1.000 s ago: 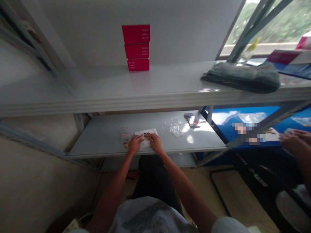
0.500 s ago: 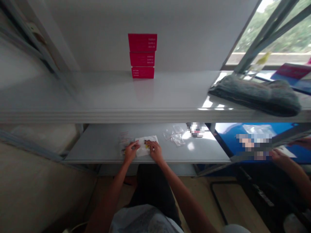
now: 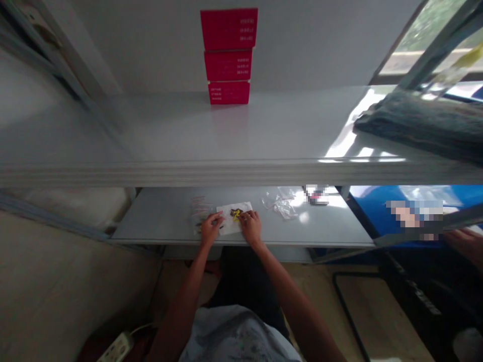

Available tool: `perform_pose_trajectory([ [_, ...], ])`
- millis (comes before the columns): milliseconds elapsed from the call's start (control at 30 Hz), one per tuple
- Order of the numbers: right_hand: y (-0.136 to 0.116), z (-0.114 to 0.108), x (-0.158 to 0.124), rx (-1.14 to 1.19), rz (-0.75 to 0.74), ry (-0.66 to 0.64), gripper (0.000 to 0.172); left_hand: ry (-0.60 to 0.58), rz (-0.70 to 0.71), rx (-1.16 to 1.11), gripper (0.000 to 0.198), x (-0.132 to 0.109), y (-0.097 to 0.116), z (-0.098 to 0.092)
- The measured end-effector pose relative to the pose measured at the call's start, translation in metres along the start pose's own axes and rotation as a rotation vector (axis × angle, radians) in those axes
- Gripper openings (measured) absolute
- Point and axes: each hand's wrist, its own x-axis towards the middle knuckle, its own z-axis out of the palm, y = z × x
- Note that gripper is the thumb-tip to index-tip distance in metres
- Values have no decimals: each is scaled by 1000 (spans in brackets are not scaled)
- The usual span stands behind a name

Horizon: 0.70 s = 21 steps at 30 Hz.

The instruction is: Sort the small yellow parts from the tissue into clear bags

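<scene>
Right fingers (image 3: 245, 216) curled just beside the yellow piece (image 3: 236, 215), lying crosswise on white paper (image 3: 225, 215); grip unclear, left hand (image 3: 210, 229) farther off.

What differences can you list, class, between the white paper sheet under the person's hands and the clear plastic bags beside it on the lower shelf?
The white paper sheet is opaque, while the clear plastic bags are see-through. The sheet lies flat, the bags crumpled. The sheet sits between the left hand and right hand and carries a small yellow-and-dark item; the bags lie untouched to its right. Both rest on the pale grey lower shelf.
</scene>
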Motion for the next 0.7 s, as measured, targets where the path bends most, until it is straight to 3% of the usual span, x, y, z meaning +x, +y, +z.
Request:
perform_pose_trajectory([
  [233, -4, -5, -1, 147, 9, 29, 27, -70, 56, 23, 36, -3, 5, -1],
  [367, -7, -6, -1, 76, 17, 61, 26, -103, 99, 86, 33, -3, 3, 1],
  [500, -6, -5, 0, -16, 12, -6, 25, -140, 133, 116, 30, -4, 3, 1],
  [700, -5, -6, -2, 116, 20, 13, 28, -139, 136, 111, 28, -5, 6, 2],
])
